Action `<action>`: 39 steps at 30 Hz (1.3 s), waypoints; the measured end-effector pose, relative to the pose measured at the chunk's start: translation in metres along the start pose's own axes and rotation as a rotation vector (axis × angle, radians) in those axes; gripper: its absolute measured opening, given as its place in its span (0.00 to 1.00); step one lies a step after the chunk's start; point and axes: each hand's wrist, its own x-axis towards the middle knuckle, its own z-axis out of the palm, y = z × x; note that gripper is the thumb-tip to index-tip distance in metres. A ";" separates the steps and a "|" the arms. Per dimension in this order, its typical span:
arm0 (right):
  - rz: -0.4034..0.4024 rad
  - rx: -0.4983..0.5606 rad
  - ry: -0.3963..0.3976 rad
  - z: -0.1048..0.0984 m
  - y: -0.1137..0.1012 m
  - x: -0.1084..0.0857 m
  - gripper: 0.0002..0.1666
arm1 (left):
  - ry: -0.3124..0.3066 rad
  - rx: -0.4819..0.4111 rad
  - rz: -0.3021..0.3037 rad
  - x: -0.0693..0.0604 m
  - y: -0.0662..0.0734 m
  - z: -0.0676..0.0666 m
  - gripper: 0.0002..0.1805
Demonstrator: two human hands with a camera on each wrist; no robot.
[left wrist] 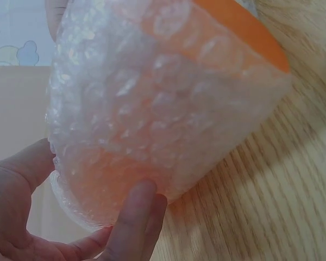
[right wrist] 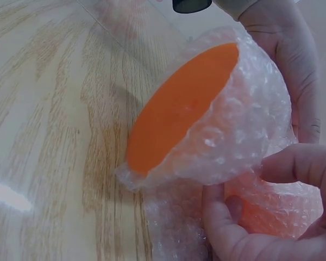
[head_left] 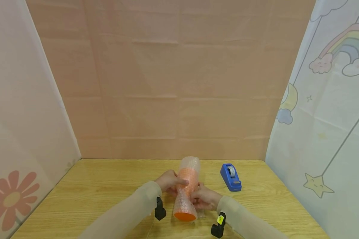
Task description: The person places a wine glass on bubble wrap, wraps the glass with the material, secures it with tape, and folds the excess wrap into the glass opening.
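Observation:
An orange object (head_left: 187, 179) lies lengthwise on the table, wrapped in clear bubble wrap (left wrist: 152, 103). It is narrow in the middle and flares to a flat, round orange end (right wrist: 179, 109) that faces me and is uncovered. From its left side my left hand (head_left: 170, 181) grips the wrapped body, the thumb on top and some fingers hidden beneath. My right hand (head_left: 205, 198) holds the wrap near the narrow part from the right, with thumb and fingers curled around it. A loose flap of bubble wrap (right wrist: 176, 223) lies on the table under the object.
A blue tape dispenser (head_left: 231, 177) with a roll of clear tape stands to the right of the wrapped object. The wooden table (head_left: 107, 186) meets a plain peach backdrop (head_left: 179, 99) behind, with patterned cloth walls (head_left: 332, 132) on both sides.

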 end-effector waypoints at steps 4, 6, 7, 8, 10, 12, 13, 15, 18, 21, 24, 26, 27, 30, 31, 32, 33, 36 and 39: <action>-0.001 0.009 -0.002 0.000 0.000 0.000 0.53 | 0.002 0.005 0.002 -0.002 0.001 0.000 0.20; -0.001 0.011 -0.003 0.000 0.000 0.000 0.53 | 0.006 0.010 0.001 -0.002 0.001 0.001 0.21; 0.000 0.013 -0.003 0.000 0.000 -0.001 0.53 | 0.007 0.012 0.001 -0.002 0.000 0.001 0.21; 0.001 0.014 0.000 0.000 0.000 -0.001 0.53 | 0.007 0.015 0.001 -0.002 -0.001 0.001 0.22; 0.003 0.016 0.004 0.000 -0.001 -0.001 0.54 | 0.005 0.024 -0.002 -0.001 -0.003 0.000 0.24; 0.005 0.022 0.011 0.000 -0.001 -0.001 0.54 | -0.014 0.015 -0.001 0.002 -0.006 -0.001 0.25; 0.006 0.024 0.013 0.001 -0.001 -0.002 0.54 | -0.027 0.000 -0.002 0.004 -0.008 -0.002 0.27; 0.008 0.025 0.016 0.001 -0.001 -0.002 0.54 | -0.059 -0.047 -0.007 0.009 -0.013 -0.004 0.29; 0.014 0.028 0.018 0.001 -0.002 -0.002 0.54 | -0.101 -0.120 -0.030 0.015 -0.018 -0.006 0.28; 0.017 0.025 0.020 0.002 -0.002 -0.002 0.54 | -0.138 -0.166 -0.050 0.017 -0.021 -0.007 0.24; 0.019 0.026 0.017 0.002 -0.002 -0.001 0.55 | -0.158 -0.179 -0.061 0.016 -0.022 -0.007 0.21; 0.018 0.028 0.012 0.002 -0.002 -0.001 0.54 | -0.164 -0.174 -0.064 0.017 -0.022 -0.007 0.21; 0.018 0.030 0.009 0.001 -0.002 -0.001 0.55 | -0.165 -0.175 -0.064 0.017 -0.022 -0.007 0.21; 0.017 0.035 0.002 0.001 -0.002 -0.001 0.55 | -0.168 -0.178 -0.061 0.017 -0.022 -0.007 0.19; 0.017 0.035 0.001 0.001 -0.002 -0.001 0.54 | -0.169 -0.182 -0.062 0.017 -0.022 -0.007 0.19; 0.017 0.036 0.001 0.001 -0.002 -0.001 0.54 | -0.170 -0.186 -0.062 0.016 -0.022 -0.007 0.18; 0.016 0.034 0.002 0.001 -0.002 -0.001 0.54 | -0.169 -0.184 -0.063 0.016 -0.021 -0.006 0.18; 0.013 0.026 0.003 0.001 -0.001 -0.001 0.53 | -0.163 -0.177 -0.063 0.015 -0.020 -0.006 0.17; 0.008 0.016 0.001 0.001 -0.001 -0.001 0.53 | -0.154 -0.167 -0.066 0.014 -0.018 -0.005 0.18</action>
